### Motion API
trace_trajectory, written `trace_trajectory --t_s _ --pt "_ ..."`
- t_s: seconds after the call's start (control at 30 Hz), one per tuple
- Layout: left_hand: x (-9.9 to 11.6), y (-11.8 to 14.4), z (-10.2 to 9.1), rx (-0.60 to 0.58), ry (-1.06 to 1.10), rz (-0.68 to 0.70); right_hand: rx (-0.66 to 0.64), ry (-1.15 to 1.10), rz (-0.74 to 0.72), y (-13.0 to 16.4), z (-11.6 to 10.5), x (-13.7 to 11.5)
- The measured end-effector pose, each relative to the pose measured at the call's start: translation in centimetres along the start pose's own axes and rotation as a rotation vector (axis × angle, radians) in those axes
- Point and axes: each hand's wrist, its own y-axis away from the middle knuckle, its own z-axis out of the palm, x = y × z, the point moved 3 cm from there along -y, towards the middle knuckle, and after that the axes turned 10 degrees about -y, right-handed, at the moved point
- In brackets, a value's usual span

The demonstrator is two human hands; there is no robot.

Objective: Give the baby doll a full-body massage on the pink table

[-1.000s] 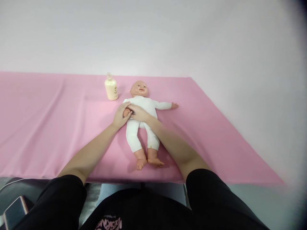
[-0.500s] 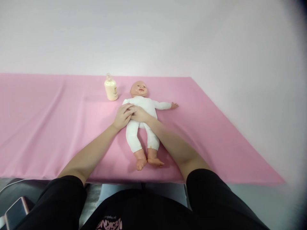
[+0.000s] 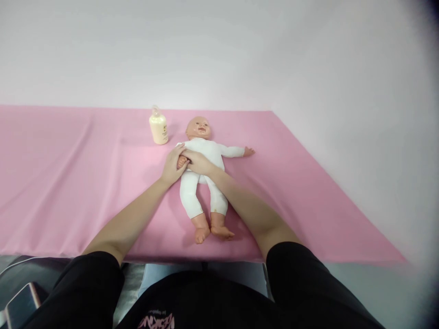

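A baby doll (image 3: 206, 148) with a white cloth body lies on its back, head away from me and bare feet toward me. Both my hands are at its arm on the left side of the view. My left hand (image 3: 170, 165) curls around the doll's small hand (image 3: 182, 161), which shows between my thumb and fingers. From the other side, my right hand (image 3: 200, 162) wraps the doll's arm, which it mostly hides. The doll's other arm (image 3: 235, 151) stretches out to the right.
A pump bottle (image 3: 158, 128) of pale yellow liquid stands left of the doll's head. Pink cloth (image 3: 85, 183) covers the table, whose near edge runs in front of my body. At lower left, a phone-like device (image 3: 23, 305) lies on a dark surface beside a white cable.
The fingers of my left hand have shifted up and left, uncovering the doll's hand that they covered before. My right hand stays in nearly the same place.
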Motion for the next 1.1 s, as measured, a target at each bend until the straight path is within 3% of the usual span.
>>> trace_trajectory --t_s 0.33,0.63,1.1 --pt "-2.0 0.6 1.1 0.041 0.156 -0.174 0.054 -0.143 -0.036 0.1 -0.2 0.7" --pt "-0.5 -0.1 -0.5 0.09 0.145 -0.105 0.073 -0.123 -0.081 -0.1 -0.3 0.1" --pt "0.2 -0.1 -0.6 0.008 0.035 -0.017 0.027 -0.123 -0.028 0.0 -0.3 0.0"
